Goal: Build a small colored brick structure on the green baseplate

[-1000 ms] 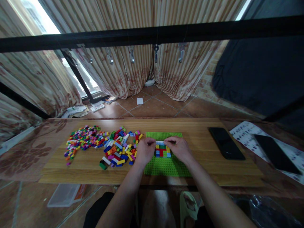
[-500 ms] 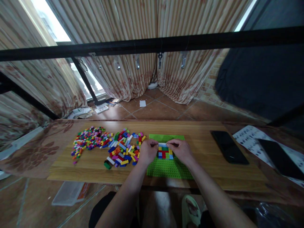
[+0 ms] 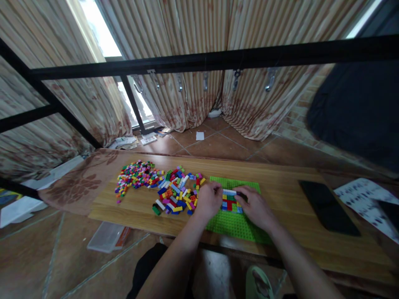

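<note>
A green studded baseplate lies on the wooden board, bearing a small block of coloured toy bricks in red, blue, yellow and green. Along the far edge of that block runs a white brick. My left hand is closed in a pinch at its left end, over the plate's left side. At the right end, the curled fingers of my right hand meet the same brick. My fingertips are small and partly hidden.
Loose larger bricks lie just left of the baseplate, with a heap of smaller bricks beyond. To the right a black phone-like slab rests on the wooden board. A black metal rail crosses in front, with hooks.
The view has turned left, so everything appears further right in the picture. Both hands stay at the white brick, with the right hand's fingers slightly more curled.
</note>
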Available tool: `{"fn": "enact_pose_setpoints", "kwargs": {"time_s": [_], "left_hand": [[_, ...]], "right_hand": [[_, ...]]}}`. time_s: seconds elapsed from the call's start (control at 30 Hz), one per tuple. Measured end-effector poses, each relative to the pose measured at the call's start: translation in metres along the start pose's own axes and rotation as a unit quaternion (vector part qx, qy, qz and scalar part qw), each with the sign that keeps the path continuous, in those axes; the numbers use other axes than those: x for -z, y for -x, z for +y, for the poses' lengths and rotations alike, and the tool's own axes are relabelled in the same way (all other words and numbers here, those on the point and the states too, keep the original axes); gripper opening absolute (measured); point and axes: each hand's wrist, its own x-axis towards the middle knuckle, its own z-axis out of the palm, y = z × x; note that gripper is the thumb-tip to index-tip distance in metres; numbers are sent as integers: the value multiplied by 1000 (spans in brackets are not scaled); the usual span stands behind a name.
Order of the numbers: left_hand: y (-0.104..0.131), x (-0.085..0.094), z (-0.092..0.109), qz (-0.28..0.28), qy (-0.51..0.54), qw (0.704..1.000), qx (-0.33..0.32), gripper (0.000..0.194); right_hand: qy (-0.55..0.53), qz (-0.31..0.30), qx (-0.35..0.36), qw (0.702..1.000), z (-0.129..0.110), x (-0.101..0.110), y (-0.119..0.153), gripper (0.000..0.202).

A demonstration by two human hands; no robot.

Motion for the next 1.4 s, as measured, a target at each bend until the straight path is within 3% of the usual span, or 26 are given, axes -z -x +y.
{"fn": "enact_pose_setpoints", "kwargs": {"time_s": [0.17,0.43,0.53,0.63,0.87,1.0,1.2,1.3,1.4], "left_hand": [[3,8,3,19,-42,999,-5,20],[0,55,-13,63,-111,992,1,21],[-1,64,-19,63,-140,988,28,22],[-1,63,-20,44,-172,984,33,22],[3,42,-8,-16,-215,976,32,22],[2,45,-8,1,-206,978,22,22],[-9,93,-30,69,-218,969,93,25],[-11,123,-49,139,-231,950,157,25],[-8,144,-66,160,-265,931,195,27]], "right_hand": [[5,1,9,1000,0,-2,-4,23],[0,1,7,1000,4,-3,-5,25],[3,-6,0,1000,4,-3,-6,27],[7,-14,2,1000,4,-2,-6,28],[15,-11,11,1000,5,-4,-5,31],[14,-13,19,1000,6,-3,-4,29],[12,-21,19,1000,6,-3,-4,28],[12,-25,22,999,6,-3,-5,28],[12,-23,27,999,6,-3,-5,28]]}}
